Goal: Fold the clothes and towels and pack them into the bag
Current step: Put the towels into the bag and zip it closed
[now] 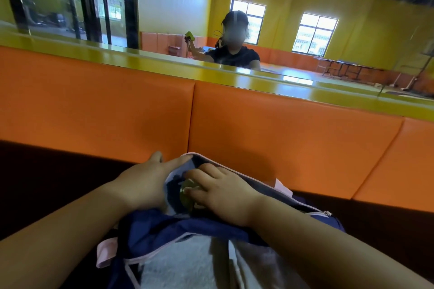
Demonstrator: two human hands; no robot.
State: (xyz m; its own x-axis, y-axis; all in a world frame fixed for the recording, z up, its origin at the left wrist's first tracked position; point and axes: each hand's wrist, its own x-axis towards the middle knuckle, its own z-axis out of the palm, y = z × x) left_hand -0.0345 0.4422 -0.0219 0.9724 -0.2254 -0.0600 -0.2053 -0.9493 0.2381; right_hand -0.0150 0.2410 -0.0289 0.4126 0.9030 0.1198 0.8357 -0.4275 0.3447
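**Looked like you were near the end of packing**

Going by how things lay, you seemed pretty far along. The navy bag (187,225) with the pale pink trim sat right in front of you, up against the orange padded wall (281,129), and its mouth was held open. Something dark with a round yellowish-green patch (186,192) was already down inside the opening, so I'd guess at least one piece had gone in. I couldn't tell if that was a shirt or a towel, or how neatly it was folded. No loose clothes or towels showed anywhere around the bag, though the area nearest you was mostly hidden by your arms. The zip wasn't closed, so that part was left for sure.

Hands: your left hand (143,185) lay flat on the left side of the bag, fingers straight and close together, thumb tucked against the rim, holding the flap back. Your right hand (220,192) was inside the mouth of the bag, palm down, fingers loosely spread and pressing on that dark item, not pinching anything. Both forearms came in low from the near edge.
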